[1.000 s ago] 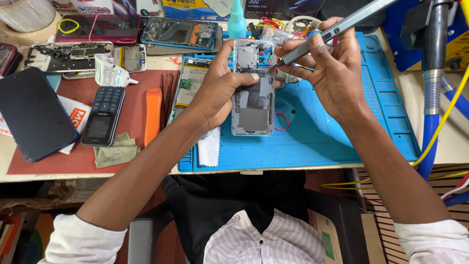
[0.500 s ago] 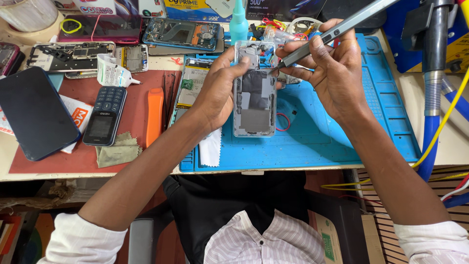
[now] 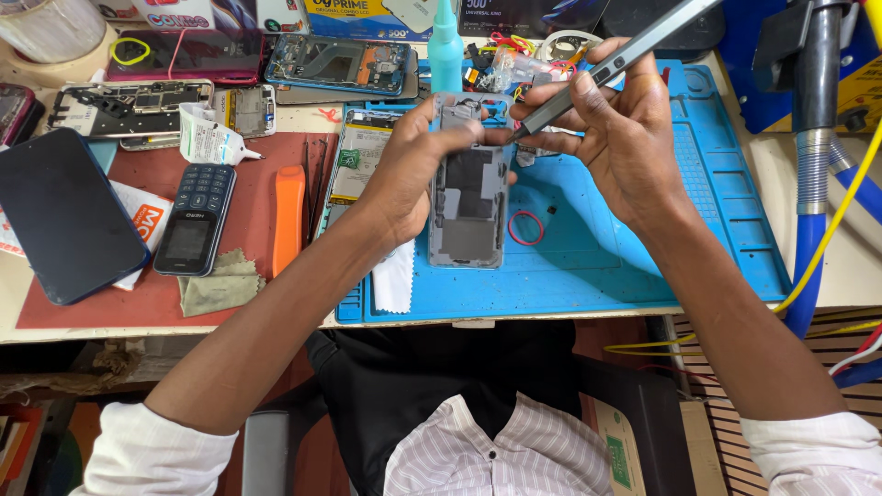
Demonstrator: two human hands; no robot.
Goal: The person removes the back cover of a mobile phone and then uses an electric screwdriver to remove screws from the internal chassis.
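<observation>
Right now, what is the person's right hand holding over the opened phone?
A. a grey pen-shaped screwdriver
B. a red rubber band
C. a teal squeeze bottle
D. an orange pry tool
A: the right hand grips a grey pen-shaped screwdriver, its tip at the top of the opened phone that the left hand steadies, while the orange pry tool lies untouched on the red mat.

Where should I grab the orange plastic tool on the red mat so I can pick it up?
Probably grab the orange plastic tool around its middle, fingers on its two long sides, coming straight down from above. It lies flat on the red mat, long and narrow, running away from you. Thin dark tools lie close along its right side, so keep that finger tight to the edge.
</observation>
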